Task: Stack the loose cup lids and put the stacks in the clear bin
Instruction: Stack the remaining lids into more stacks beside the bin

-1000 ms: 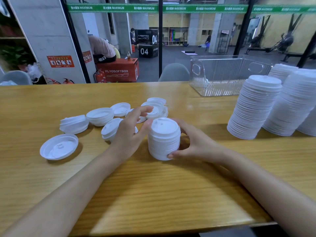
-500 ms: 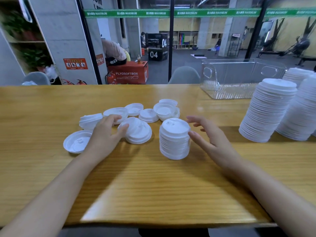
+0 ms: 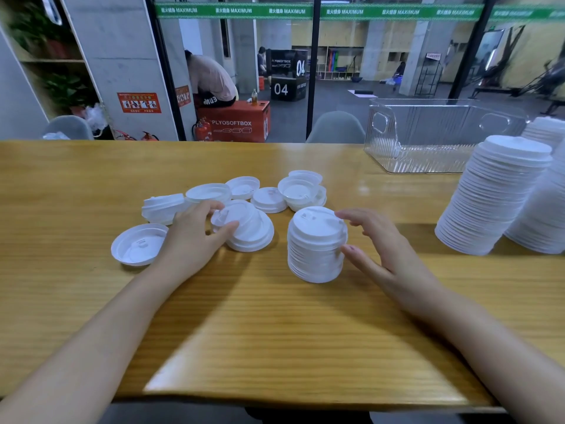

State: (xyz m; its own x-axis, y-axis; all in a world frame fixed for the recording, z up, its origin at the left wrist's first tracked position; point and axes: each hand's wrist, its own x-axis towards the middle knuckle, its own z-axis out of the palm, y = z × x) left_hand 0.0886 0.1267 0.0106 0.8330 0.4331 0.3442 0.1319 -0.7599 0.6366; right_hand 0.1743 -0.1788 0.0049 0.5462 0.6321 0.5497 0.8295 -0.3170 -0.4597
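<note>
A short stack of white cup lids point(image 3: 315, 249) stands in the middle of the wooden table point(image 3: 275, 332). My right hand point(image 3: 391, 258) is just right of it, fingers relaxed and spread, thumb tip touching its side. Left of the stack my left hand point(image 3: 192, 240) pinches the top lid of a small lid pile point(image 3: 250, 231) between thumb and fingers. Several loose lids point(image 3: 269, 198) lie behind, some upside down, and one upturned lid point(image 3: 137, 249) sits left of my left hand. The clear bin point(image 3: 428, 139) stands at the back right with no lids visible in it.
Tall lid stacks point(image 3: 489, 200) stand at the right edge, with a further one point(image 3: 544, 215) beside them, in front of the bin. The table's far edge meets a glass wall; a grey chair back point(image 3: 336, 128) shows behind it.
Both hands left the short stack. My left hand moved left onto the small lid pile and took hold of its top lid. My right hand opened and stays beside the stack.
</note>
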